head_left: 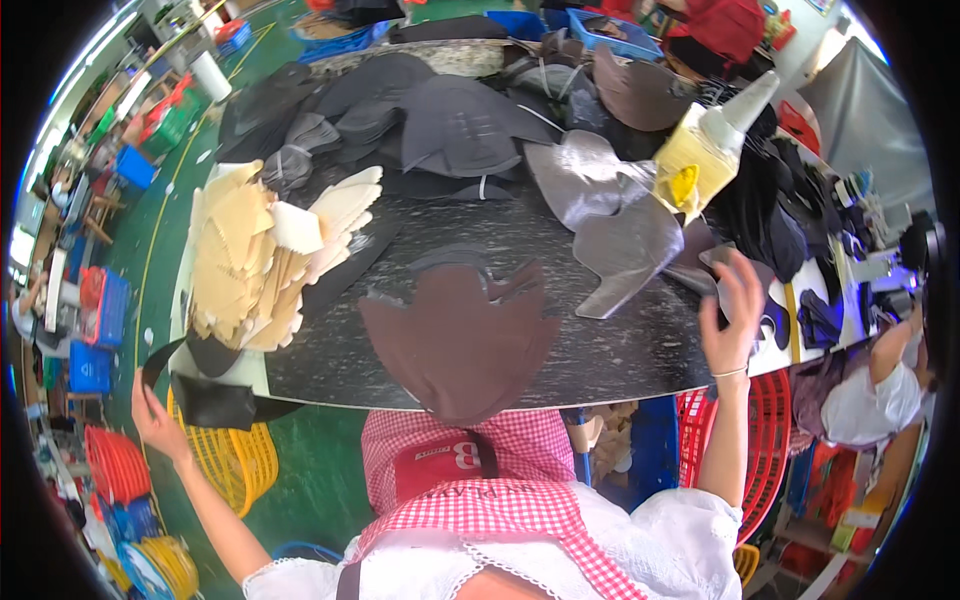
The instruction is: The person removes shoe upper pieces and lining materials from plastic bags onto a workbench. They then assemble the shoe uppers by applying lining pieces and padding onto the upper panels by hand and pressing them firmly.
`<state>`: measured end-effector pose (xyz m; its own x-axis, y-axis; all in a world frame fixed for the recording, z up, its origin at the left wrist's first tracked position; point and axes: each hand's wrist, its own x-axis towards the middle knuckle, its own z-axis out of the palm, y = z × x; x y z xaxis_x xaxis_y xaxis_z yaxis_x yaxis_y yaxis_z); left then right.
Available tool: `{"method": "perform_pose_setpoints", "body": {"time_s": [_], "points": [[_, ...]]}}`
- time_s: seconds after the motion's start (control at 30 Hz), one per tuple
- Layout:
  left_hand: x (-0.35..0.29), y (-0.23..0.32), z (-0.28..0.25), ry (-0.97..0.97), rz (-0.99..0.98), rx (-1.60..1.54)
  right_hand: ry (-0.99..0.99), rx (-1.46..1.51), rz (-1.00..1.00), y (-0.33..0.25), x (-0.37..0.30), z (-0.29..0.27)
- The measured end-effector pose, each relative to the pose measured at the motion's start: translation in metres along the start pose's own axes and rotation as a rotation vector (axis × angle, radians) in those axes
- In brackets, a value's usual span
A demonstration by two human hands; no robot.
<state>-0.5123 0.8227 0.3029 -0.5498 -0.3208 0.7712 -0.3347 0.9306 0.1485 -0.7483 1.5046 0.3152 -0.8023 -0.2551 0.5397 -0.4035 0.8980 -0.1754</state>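
Out at the table's left edge, my left hand (pixel 157 418) pinches the end of a black, leather-like cut piece (pixel 215 402), which hangs down past the edge. My right hand (pixel 735 315) is raised over the right side, fingers apart and bent, beside some dark cut pieces (pixel 690 265); whether a fingertip touches them I cannot tell. Directly before me lies a stack of brown, wing-shaped cut pieces (pixel 460 340), its near tip over the table edge. Shiny grey pieces (pixel 630 250) spread between that stack and my right hand.
Cream-coloured pieces (pixel 250 265) are heaped at the left of the dark table (pixel 330 370). Piles of black pieces (pixel 450 125) line the back. A glue bottle (pixel 705 150) with a pale nozzle stands back right. Below are a yellow basket (pixel 235 465) and a red basket (pixel 765 440). A co-worker's sleeve (pixel 865 400) shows far right.
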Motion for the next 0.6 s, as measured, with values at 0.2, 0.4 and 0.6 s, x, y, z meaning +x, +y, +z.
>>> {"method": "perform_pose_setpoints", "body": {"time_s": [0.2,0.4,0.6], "points": [[0.026,-0.027,-0.041,0.576,-0.200,0.117,-0.199,0.428,-0.326,-0.073,0.050,0.089],[0.018,0.149,-0.030,0.535,0.068,-0.101,0.604,0.219,-0.417,-0.103,0.165,0.075],[-0.065,0.324,0.038,-0.426,0.765,-0.576,-0.013,0.117,-0.176,-0.081,0.150,0.128]]}}
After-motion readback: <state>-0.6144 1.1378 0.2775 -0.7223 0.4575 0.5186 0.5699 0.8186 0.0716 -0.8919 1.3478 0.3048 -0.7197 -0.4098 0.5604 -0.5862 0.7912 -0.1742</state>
